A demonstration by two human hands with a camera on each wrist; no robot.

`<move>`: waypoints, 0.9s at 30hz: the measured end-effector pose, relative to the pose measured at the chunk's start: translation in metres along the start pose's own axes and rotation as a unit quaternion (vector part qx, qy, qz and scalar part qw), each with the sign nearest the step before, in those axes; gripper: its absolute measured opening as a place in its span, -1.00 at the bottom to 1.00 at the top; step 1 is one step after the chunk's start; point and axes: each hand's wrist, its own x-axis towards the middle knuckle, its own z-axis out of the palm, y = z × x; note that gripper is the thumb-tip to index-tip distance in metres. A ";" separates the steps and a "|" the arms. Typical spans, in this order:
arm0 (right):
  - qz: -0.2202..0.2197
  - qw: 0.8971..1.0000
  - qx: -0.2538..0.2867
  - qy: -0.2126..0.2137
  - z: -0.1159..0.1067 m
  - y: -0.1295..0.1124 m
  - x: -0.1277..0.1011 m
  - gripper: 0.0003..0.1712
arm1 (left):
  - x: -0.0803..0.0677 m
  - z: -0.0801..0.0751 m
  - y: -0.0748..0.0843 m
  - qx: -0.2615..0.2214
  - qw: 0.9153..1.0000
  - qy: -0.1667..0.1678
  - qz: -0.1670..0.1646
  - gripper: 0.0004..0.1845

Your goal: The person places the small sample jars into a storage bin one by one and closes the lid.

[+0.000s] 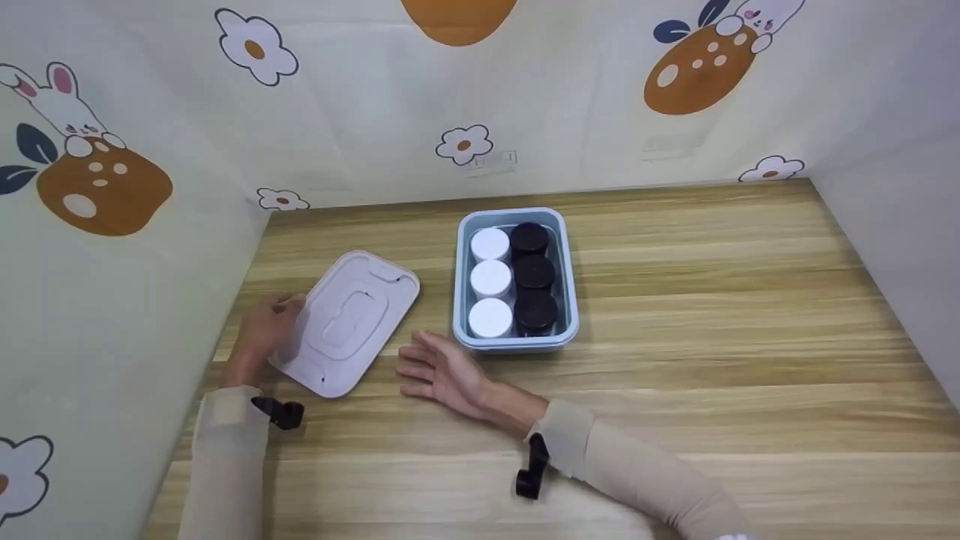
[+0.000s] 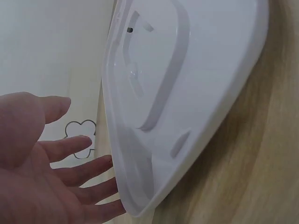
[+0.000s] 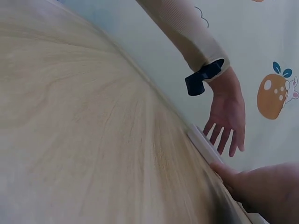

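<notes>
A pale plastic lid (image 1: 347, 319) lies on the table left of the box, its moulded side with ridges facing up. My left hand (image 1: 268, 330) is at its left edge, with straight, spread fingers (image 2: 88, 170) touching the rim in the left wrist view. Between lid and box, my right hand (image 1: 454, 379) hovers with loosely extended fingers and holds nothing. It is just below the front left corner of a light blue box (image 1: 517, 343). Inside stand three white-topped jars (image 1: 490, 278) in a left column and three black-topped jars (image 1: 534, 272) in a right one.
The wood-grain table (image 1: 720, 322) extends to the right of the box. Printed wall covering (image 1: 360, 112) borders it at the back and left, and a plain wall (image 1: 892, 225) at the right. Black wrist mounts (image 1: 531, 469) sit on both sleeves.
</notes>
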 end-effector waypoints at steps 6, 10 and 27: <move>-0.002 0.999 0.026 0.029 0.007 0.005 0.011 -0.18 | 0.003 0.001 0.004 0.029 0.999 -0.029 -0.003 -0.33; 0.002 0.999 0.034 0.042 0.011 0.007 0.016 -0.16 | 0.001 0.002 0.006 0.039 0.999 -0.037 0.000 -0.37; -0.026 0.997 0.047 0.059 0.015 0.007 0.015 -0.27 | -0.015 0.005 -0.004 -0.044 0.997 -0.059 -0.013 -0.35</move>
